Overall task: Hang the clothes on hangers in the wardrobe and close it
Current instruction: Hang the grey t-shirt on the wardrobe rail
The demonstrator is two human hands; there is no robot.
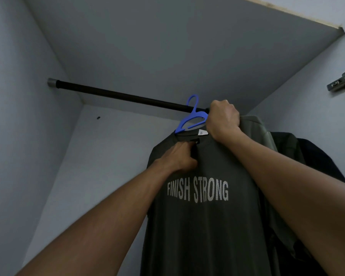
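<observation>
Right hand (pixel 223 118) grips the blue hanger (pixel 191 120), left hand (pixel 180 156) pinches the shirt (pixel 203 226) collar; hooking the rail (pixel 118 95) seems next.

Pale grey-white panels form the back wall (pixel 112 156), left wall (pixel 14 116) and ceiling panel (pixel 167 46), all dimly lit and shadowed. A metal hinge (pixel 343 81) sits on the right wall (pixel 317 100), above and right of the fingers.

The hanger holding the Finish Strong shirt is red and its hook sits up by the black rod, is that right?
Not quite. The head view shows the hanger is blue, not red. The rest holds: it carries the Finish Strong shirt and its hook sits up by the black rod.
</observation>
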